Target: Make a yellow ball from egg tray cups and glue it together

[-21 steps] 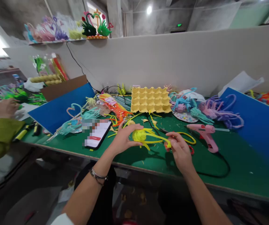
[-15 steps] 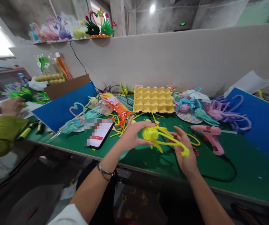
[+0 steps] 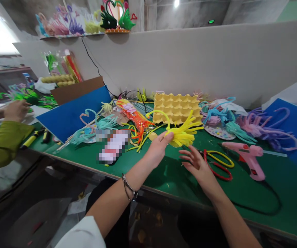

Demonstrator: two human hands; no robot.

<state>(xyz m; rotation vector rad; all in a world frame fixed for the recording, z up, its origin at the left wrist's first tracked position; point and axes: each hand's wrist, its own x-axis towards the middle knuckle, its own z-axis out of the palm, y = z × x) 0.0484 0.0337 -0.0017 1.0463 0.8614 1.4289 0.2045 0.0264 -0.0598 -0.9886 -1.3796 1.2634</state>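
My left hand (image 3: 159,148) pinches a yellow pipe-cleaner swan (image 3: 183,133) near its base, above the front of the table. Its curved neck bends up and to the left, while the bunched tail strands fan out to the right. Just below the tail is my right hand (image 3: 198,168), with its fingers spread and nothing held in them. Beyond that hand, scissors (image 3: 217,164) with one red and one yellow handle loop lie on the green tabletop. A pink hot glue gun (image 3: 249,156) rests on its side farther right.
A yellow egg-crate tray (image 3: 177,108) stands behind the swan. A phone (image 3: 113,147), orange pipe cleaners (image 3: 135,119) and a teal swan piece (image 3: 93,129) lie leftward. Blue boards (image 3: 73,113) flank the area. A co-worker's green sleeve (image 3: 8,144) is at far left.
The yellow swan has been turned, so its neck now points up left and its tail right. My right hand has dropped away from it and opened. The view has shifted slightly.
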